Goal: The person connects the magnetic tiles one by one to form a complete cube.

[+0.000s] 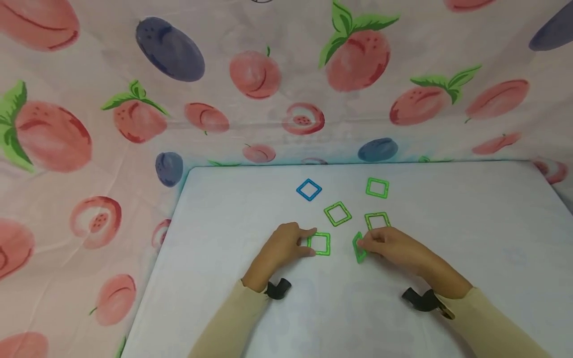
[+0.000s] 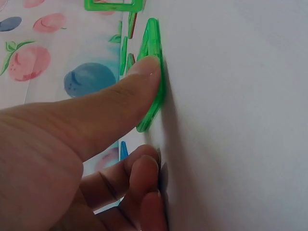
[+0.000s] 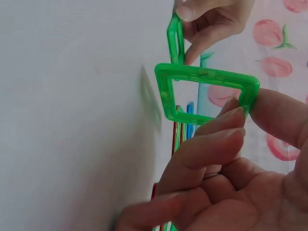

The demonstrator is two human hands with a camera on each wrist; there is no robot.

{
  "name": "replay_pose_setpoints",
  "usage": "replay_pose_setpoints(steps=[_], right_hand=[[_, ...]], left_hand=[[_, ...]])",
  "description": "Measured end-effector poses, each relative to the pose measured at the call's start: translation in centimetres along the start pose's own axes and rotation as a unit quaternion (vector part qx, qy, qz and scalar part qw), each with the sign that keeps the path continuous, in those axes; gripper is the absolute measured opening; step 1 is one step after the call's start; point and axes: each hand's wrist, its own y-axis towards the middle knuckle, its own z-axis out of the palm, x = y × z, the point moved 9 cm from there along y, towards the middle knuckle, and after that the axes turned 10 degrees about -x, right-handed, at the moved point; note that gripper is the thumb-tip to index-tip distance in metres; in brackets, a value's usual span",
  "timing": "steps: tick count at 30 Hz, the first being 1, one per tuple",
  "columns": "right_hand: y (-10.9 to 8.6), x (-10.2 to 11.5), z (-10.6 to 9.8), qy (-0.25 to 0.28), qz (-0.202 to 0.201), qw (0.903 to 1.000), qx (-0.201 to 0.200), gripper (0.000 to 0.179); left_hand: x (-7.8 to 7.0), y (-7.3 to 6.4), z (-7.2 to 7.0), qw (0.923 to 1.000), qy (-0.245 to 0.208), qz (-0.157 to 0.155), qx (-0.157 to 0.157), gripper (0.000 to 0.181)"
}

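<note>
Green frame (image 3: pixel 207 73), square and see-through in the middle, is what we see tilted in our right hand (image 1: pixel 391 243), raised off the white table (image 1: pixel 313 308), its shadow on the surface beside it; the thumb and fingertips pinch one side, while the other fingers curl loosely below. Our left hand (image 1: pixel 286 242) pinches a second green frame (image 1: pixel 329 244) at its left side, thumb at the near corner and forefinger at the far one, the two digits set apart; we cannot tell whether this frame lies fully flat. The two held frames are near each other but not touching. Just beyond our right hand, and partly hidden by it, is a third green frame (image 1: pixel 377 214); farther off we see a blue frame (image 1: pixel 315 195), a tilted-square green one (image 1: pixel 342 220) and another green one near the back (image 1: pixel 376 196). Behind the table hangs a fruit-patterned cloth (image 1: pixel 259 74)
</note>
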Motion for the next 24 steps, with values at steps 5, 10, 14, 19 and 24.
replay_pose_setpoints(steps=[5, 10, 14, 19, 24], right_hand=[[0.1, 0.4, 0.4, 0.008, -0.020, 0.9997, 0.010, 0.036], [0.6, 0.7, 1.0, -0.008, -0.034, 0.9993, 0.014, 0.037], [1.1, 1.0, 1.8, -0.015, -0.036, 0.9990, 0.023, 0.036], [1.8, 1.6, 3.1, -0.015, -0.027, 0.9990, 0.032, 0.035], [2.5, 2.3, 3.9, -0.012, -0.027, 0.9990, 0.034, 0.033]], left_hand=[[-0.1, 0.0, -0.1, 1.0000, 0.001, -0.006, -0.002, 0.061], [-0.3, 0.0, -0.1, 1.0000, 0.008, -0.004, -0.001, 0.062], [-0.1, 0.1, 0.0, 0.9998, 0.011, -0.013, -0.006, 0.062], [0.0, 0.2, 0.3, 0.9991, 0.015, -0.034, -0.020, 0.062], [-0.1, 0.2, 0.1, 0.9986, 0.016, -0.046, -0.021, 0.061]])
